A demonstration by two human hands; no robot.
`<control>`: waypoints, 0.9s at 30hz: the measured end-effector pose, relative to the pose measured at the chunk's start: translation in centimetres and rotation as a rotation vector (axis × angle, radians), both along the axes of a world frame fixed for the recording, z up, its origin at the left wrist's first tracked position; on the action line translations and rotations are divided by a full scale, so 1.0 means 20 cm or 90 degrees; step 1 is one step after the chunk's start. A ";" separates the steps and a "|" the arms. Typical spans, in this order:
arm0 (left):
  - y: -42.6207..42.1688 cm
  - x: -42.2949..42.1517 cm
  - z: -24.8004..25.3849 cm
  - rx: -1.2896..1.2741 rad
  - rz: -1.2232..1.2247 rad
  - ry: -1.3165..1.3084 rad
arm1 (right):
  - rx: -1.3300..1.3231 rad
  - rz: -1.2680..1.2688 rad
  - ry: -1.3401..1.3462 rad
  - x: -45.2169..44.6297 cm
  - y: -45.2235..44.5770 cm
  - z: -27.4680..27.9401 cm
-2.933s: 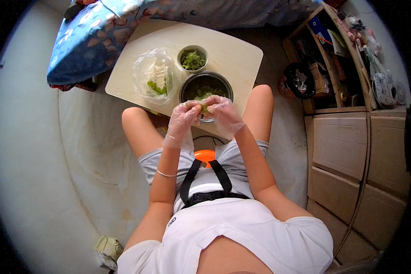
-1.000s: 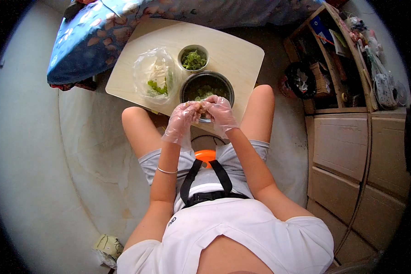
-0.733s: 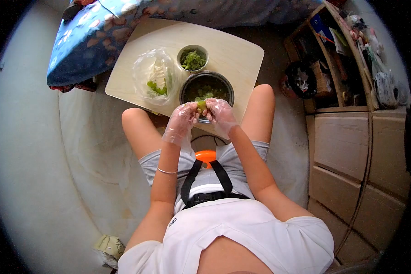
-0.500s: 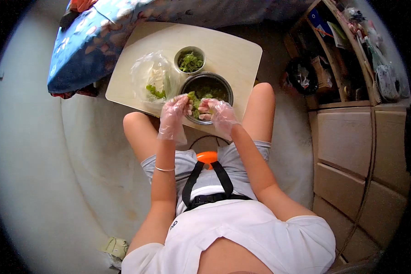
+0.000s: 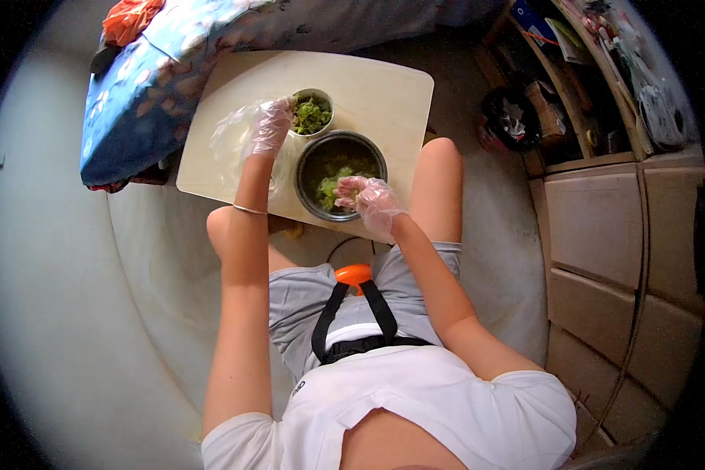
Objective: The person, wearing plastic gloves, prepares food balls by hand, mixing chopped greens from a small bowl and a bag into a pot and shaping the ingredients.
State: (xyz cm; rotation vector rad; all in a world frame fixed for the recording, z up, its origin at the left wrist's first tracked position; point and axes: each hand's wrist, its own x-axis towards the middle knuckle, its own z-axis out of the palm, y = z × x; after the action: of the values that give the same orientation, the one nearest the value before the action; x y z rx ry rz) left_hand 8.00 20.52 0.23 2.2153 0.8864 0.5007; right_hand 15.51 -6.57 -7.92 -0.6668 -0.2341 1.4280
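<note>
My left hand (image 5: 271,128), in a clear plastic glove, is at the left rim of a small bowl (image 5: 332,125) of chopped-looking leafy greens (image 5: 312,116). Its fingers are drawn together, and whatever they hold is hidden. My right hand (image 5: 370,204), gloved the same way, is over the near right side of a dark round pot (image 5: 299,174). Its fingers are curled around a bit of leafy greens. Liquid and more pale green leaves (image 5: 329,190) are in the pot, just left of the right fingertips.
A clear plastic bag (image 5: 229,145) lies on the low cream table (image 5: 384,86), partly behind my left forearm. A bed with a blue floral cover (image 5: 133,117) borders the table's far left. On the right are a bin with a black liner (image 5: 512,119) and a wooden shelf (image 5: 576,102).
My left hand has moved from over the pot up and left to the small bowl. My right hand has stayed over the pot. The camera view has shifted slightly.
</note>
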 end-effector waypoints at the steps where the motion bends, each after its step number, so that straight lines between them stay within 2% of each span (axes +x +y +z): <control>1: 0.00 0.01 0.01 0.105 0.002 0.030 | -0.001 -0.004 0.000 0.01 0.00 -0.01; 2: 0.00 0.02 0.02 0.212 0.006 0.062 | 0.000 -0.005 -0.018 0.02 0.00 -0.02; 4: -0.01 0.03 0.01 0.213 0.000 0.029 | 0.000 -0.005 -0.033 0.02 0.01 -0.03; 6: 0.01 0.03 0.02 0.217 -0.006 -0.005 | -0.074 -0.008 -0.005 0.02 0.03 -0.04; 11: 0.01 0.05 0.06 0.259 0.003 0.136 | -0.034 0.001 0.004 0.01 0.02 0.00; 15: 0.08 0.05 -0.01 0.269 0.013 0.107 | -0.037 0.009 0.028 0.01 0.02 -0.01; 18: 0.10 0.03 -0.03 -0.068 0.002 -0.124 | -0.004 0.020 0.000 -0.01 0.01 -0.01; 19: 0.09 0.04 0.00 -0.068 -0.001 -0.126 | -0.004 0.018 -0.003 -0.01 0.01 -0.01; 21: 0.08 0.02 0.05 -0.313 0.038 -0.132 | -0.033 0.009 -0.029 -0.02 0.02 -0.01; 23: 0.10 0.01 0.04 -0.342 0.019 -0.129 | -0.031 0.033 -0.012 -0.02 0.03 -0.02; 25: 0.10 0.00 0.08 -0.384 0.015 -0.045 | -0.030 0.055 0.002 -0.01 0.04 -0.08; 26: 0.08 -0.01 0.09 -0.384 0.014 -0.046 | -0.007 0.062 0.021 0.00 0.05 -0.11; 27: 0.07 -0.02 0.10 -0.481 0.001 -0.117 | 0.016 0.071 0.041 0.00 0.05 -0.13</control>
State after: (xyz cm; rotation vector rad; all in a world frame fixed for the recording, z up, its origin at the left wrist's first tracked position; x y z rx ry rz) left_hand 7.55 21.83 2.22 1.4575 0.8052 0.2926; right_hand 15.48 -5.63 -10.51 -0.5944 -0.2408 1.5477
